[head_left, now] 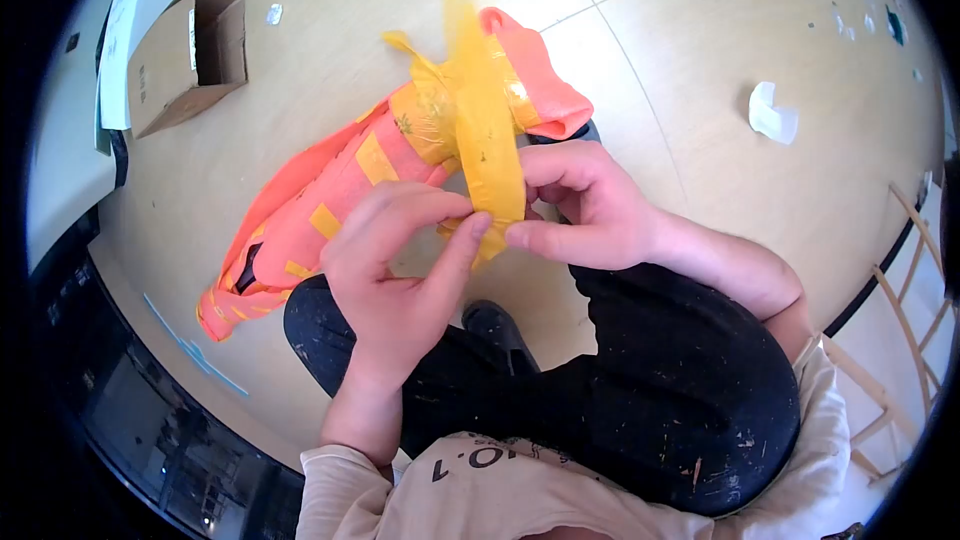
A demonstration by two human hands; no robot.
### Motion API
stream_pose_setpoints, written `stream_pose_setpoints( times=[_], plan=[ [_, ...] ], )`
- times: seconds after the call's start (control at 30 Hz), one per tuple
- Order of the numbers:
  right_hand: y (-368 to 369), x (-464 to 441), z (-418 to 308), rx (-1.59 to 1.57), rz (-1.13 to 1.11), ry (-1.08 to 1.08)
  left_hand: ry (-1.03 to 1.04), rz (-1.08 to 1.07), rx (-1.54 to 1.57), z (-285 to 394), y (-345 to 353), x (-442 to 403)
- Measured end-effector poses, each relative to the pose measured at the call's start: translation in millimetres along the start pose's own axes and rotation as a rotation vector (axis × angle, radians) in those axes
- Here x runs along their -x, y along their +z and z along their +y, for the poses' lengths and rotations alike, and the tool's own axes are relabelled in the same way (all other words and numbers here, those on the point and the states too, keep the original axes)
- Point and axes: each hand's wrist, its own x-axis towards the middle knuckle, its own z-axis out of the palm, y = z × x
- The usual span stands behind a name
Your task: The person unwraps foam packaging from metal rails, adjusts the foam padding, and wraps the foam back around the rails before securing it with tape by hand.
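Observation:
A strip of yellow tape runs down from the top of the view, across a coral-pink bundle, to my hands. My left hand pinches the strip's lower end between thumb and forefinger. On the other edge, close beside it, my right hand grips the same strip with thumb and bent fingers. The long coral-pink wrapped bundle lies slantwise on the floor beyond my hands. Yellow tape bands and short pieces are stuck on it, and its far end flares out as loose pink material. The bundle's contents are hidden.
An open cardboard box stands at the upper left. A white scrap lies on the floor at the right, with small bits farther back. My bent knees frame the near side. Wooden slats stand along the right edge.

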Motion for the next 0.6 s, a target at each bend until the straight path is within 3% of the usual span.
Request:
stream_pose_setpoints(
  times=[0.17,0.23,0.6],
  plan=[
    [2.0,-6.6,-11.2,0.163,-0.027,-0.157,-0.021,0.008,-0.022,-1.3,-4.7,-0.3],
    [3.3,-9.3,-14.2,0.170,0.141,-0.083,-0.028,-0.004,-0.004,-3.2,-5.8,-1.1],
    [9.2,-3.4,-14.7,0.145,0.257,0.034,0.111,0.077,-0.062,-12.1,5.2,3.8]
  ],
)
